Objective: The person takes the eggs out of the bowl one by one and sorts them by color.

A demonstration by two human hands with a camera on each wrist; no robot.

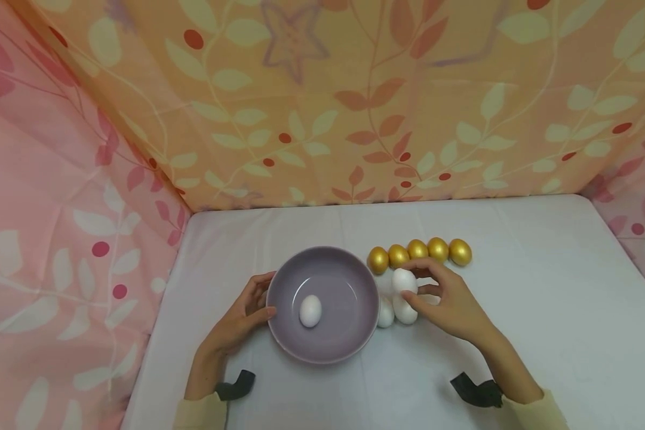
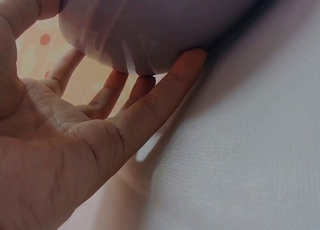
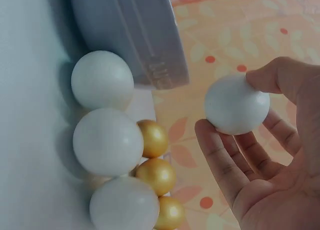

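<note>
A white egg (image 1: pixel 404 280) is pinched between the thumb and fingers of my right hand (image 1: pixel 454 304), raised above the table to the right of the bowl. Below it, white eggs (image 3: pixel 102 81) stand in a row on the cloth, the nearest beside the bowl wall; my right hand partly hides them in the head view. The round mauve bowl (image 1: pixel 344 340) sits mid-table with one white egg (image 1: pixel 310 311) lying inside, left of its middle. My left hand (image 1: pixel 242 316) grips the bowl's left side, thumb at the rim and fingers (image 2: pixel 187 70) against the outer wall.
Several gold eggs (image 1: pixel 417 249) form a row behind the white ones, to the bowl's back right. White cloth covers the table (image 1: pixel 312 397). Patterned fabric (image 1: pixel 322 119) hangs along the back edge, with pink fabric (image 1: pixel 59 239) at the left.
</note>
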